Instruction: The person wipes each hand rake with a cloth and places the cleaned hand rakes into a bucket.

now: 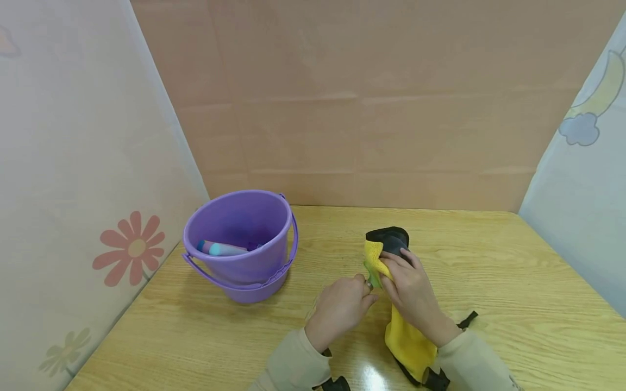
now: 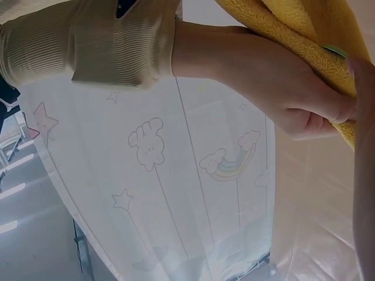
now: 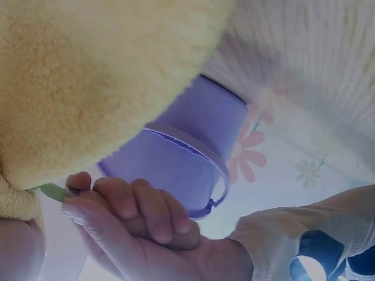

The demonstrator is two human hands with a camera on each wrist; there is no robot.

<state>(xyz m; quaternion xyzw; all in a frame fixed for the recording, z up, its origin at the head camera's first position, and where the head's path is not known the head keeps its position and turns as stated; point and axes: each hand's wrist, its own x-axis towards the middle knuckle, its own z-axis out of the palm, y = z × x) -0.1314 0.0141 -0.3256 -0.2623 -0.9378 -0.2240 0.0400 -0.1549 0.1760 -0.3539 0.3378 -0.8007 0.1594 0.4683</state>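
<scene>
In the head view my left hand (image 1: pixel 340 305) grips a small tool with a green end (image 1: pixel 374 278). Most of its handle is hidden in the curled fingers, which also show around it in the right wrist view (image 3: pixel 135 225). My right hand (image 1: pixel 413 288) holds a yellow and black cloth (image 1: pixel 411 345), with a fold of it pressed about the green end. Fuzzy yellow fabric (image 2: pixel 304 64) is pinched by the right hand in the left wrist view. The lower part of the cloth hangs down beneath the right hand. What the green end's full shape is remains covered.
A purple bucket (image 1: pixel 244 274) with its handle hanging down stands on the left of the wooden table (image 1: pixel 513 282). Inside it lie a light blue cylinder (image 1: pixel 226 250) and other partly hidden things. Printed sheets flank the table on both sides, and a tan backdrop closes the rear.
</scene>
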